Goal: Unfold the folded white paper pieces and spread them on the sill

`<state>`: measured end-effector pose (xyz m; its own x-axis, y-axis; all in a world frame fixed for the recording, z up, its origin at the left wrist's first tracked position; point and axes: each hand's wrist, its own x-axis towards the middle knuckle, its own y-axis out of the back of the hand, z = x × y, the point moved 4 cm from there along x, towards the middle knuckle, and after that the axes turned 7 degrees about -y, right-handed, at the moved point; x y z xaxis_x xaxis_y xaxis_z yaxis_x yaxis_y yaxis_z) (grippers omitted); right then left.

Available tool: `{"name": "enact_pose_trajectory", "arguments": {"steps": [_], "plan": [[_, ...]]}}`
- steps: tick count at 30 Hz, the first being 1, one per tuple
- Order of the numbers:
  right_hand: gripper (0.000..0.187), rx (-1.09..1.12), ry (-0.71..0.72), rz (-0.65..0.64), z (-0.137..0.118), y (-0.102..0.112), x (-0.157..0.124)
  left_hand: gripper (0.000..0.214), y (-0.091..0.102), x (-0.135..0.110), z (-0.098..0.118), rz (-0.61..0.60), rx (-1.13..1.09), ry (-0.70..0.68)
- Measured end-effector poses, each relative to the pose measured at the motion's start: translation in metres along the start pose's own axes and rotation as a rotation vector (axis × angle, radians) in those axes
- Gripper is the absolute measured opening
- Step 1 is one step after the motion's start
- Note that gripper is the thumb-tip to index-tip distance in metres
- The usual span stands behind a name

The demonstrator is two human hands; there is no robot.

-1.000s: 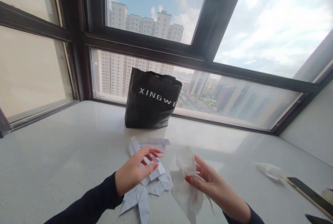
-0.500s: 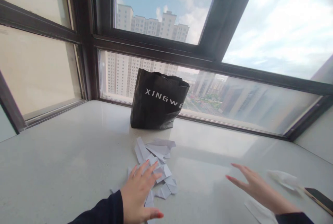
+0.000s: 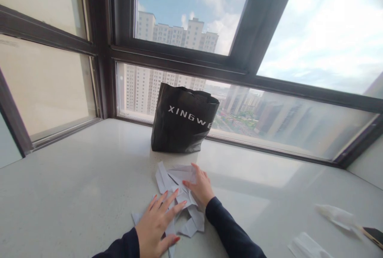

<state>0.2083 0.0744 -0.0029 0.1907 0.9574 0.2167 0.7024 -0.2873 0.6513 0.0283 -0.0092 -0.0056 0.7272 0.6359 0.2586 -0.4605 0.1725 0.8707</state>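
Several folded white paper pieces (image 3: 162, 180) lie in a loose heap on the pale ledge. My left hand (image 3: 157, 220) is open over the near left of the heap, its fingers spread and resting on or just above the papers. At the heap's right side is my right hand (image 3: 202, 186), thumb and index finger apart, touching the papers at their edge. Its other fingers are partly hidden. Just behind the heap stands a black bag (image 3: 182, 130) with white lettering, upright with its top edge uneven.
The white ledge (image 3: 74, 194) runs up to dark-framed windows (image 3: 179, 60). At the right lie a crumpled white wrapper (image 3: 338, 215), a second whitish piece (image 3: 308, 246) and a dark flat object with a light edge (image 3: 374, 234), partly cut off by the frame.
My right hand has moved left from the ledge's right side to the paper heap. My left hand stays over the papers. The view has shifted slightly.
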Motion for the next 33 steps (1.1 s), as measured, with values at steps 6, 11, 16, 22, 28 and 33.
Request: {"name": "enact_pose_trajectory", "arguments": {"steps": [6,11,16,22,28,33], "plan": [[0.025,0.222,-0.017,0.000,-0.002,0.011,-0.006,0.060,0.023,0.007,-0.004,0.193,-0.263,-0.066],[0.035,0.375,-0.036,0.022,-0.002,0.030,-0.011,0.044,0.059,0.008,-0.010,0.485,-0.574,0.025],[0.047,0.351,-0.050,0.098,0.008,0.035,-0.020,0.057,0.057,0.009,-0.046,0.537,-0.801,0.216],[0.049,0.072,0.130,-0.018,-0.008,0.029,-0.038,0.055,0.049,0.001,-0.089,0.655,-0.555,0.403],[0.082,-0.237,0.170,-0.238,-0.024,0.001,-0.059,0.054,0.030,0.012,-0.079,0.526,-0.421,0.405],[0.048,-0.135,0.173,-0.212,-0.031,-0.002,-0.055,0.054,0.022,0.030,-0.067,0.523,-0.532,0.336]]}}
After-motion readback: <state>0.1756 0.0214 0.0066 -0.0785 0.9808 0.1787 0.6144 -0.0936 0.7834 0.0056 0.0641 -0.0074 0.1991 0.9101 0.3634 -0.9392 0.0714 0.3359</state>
